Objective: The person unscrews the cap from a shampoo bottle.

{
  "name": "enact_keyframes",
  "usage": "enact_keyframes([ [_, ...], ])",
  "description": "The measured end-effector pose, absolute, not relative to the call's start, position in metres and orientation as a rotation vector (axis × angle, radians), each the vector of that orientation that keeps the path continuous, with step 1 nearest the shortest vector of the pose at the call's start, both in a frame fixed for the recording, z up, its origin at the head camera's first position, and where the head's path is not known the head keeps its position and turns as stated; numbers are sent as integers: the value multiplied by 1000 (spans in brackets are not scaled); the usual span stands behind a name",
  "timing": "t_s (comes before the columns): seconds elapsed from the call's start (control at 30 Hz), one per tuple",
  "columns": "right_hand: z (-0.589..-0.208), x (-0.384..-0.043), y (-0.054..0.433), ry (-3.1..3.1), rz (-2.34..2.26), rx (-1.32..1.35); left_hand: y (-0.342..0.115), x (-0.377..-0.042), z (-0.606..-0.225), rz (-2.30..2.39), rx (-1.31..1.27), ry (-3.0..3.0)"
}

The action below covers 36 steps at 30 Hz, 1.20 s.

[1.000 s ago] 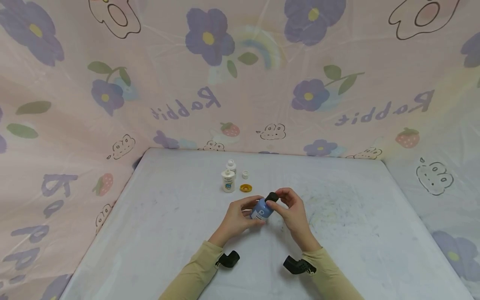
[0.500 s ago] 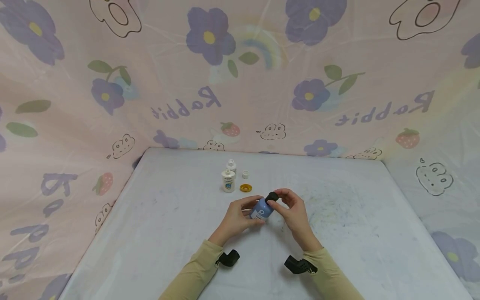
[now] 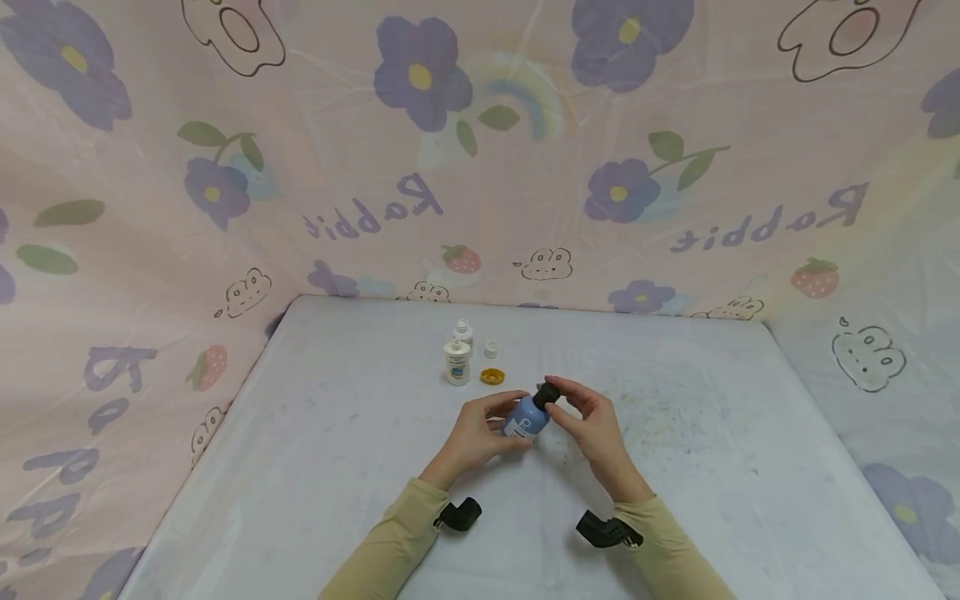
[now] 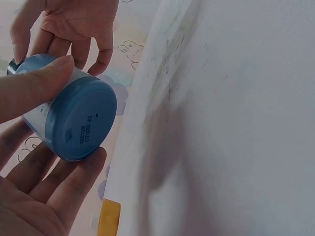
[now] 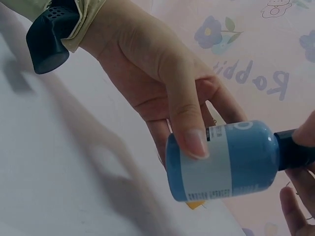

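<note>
With my left hand point(image 3: 476, 435) I grip the blue bottle point(image 3: 527, 418) above the middle of the table point(image 3: 315, 467), tilted, its black cap point(image 3: 547, 396) leaning toward the right edge. My right hand point(image 3: 603, 433) pinches that cap between thumb and fingers. Nearer the far edge stand two white bottles point(image 3: 457, 365) (both uncapped), a yellow cap point(image 3: 483, 378) and a small white cap point(image 3: 491, 350) beside them.

Flowered cloth point(image 3: 517, 175) behind a white table point(image 3: 337, 433)
We see a labelled bottle point(image 3: 457, 367) partly hiding another white bottle point(image 3: 464, 332), with a small white cap point(image 3: 491, 350) and a yellow cap point(image 3: 492, 382) near them.
</note>
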State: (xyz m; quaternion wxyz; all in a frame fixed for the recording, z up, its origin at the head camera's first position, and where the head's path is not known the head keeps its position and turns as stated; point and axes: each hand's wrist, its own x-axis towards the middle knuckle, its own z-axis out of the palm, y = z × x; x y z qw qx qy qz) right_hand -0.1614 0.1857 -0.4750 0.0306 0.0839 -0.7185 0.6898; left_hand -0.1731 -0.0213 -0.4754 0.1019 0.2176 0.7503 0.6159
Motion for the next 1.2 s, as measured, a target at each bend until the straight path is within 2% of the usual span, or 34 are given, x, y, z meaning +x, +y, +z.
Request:
enact_keyframes([
  [0.2,-473,-164,184,-2219,2073,294,-19,-181,-493,1821,623,2227],
  [0.5,-467,-164,177,-2250,2066,142,-20,-182,-493,1792,616,2259],
  [0.77,-444,-153,166,-2241,2033,41,-22,-182,-495,1803,627,2262],
  [1.2,-445,-154,164,-2204,2013,4,-22,-182,-498,1807,635,2266],
])
